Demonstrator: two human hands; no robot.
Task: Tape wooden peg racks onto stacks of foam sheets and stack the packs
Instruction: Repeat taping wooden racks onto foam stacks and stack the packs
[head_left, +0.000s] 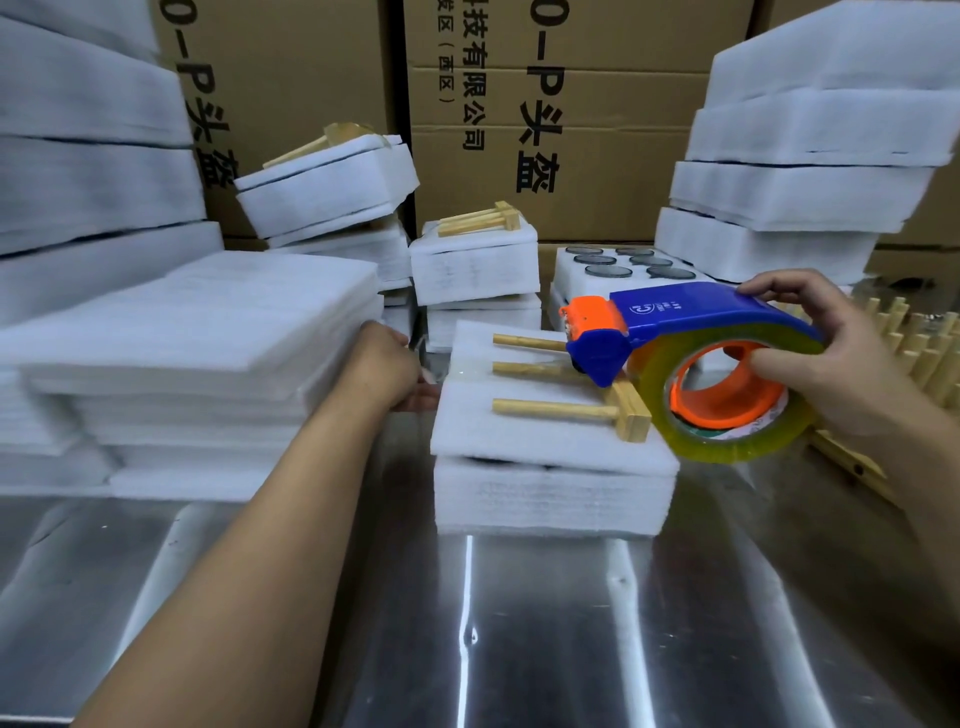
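A stack of white foam sheets (550, 488) sits mid-table with a wooden peg rack (566, 410) lying on top, its three pegs pointing left. My right hand (826, 358) grips a blue and orange tape dispenser (675, 332) loaded with a yellowish tape roll (737, 441), held over the rack's right end. My left hand (389, 369) is at the stack's left side, fingers curled and hidden behind the foam; a clear strip of tape seems to run from it.
Finished packs with racks (475, 260) stand behind, one tilted (327, 182). Tall foam stacks (192, 353) rise on the left and on the right (800, 156). Loose peg racks (924, 353) lie at far right. Cardboard boxes (561, 114) form the back wall. The metal table (519, 623) is reflective.
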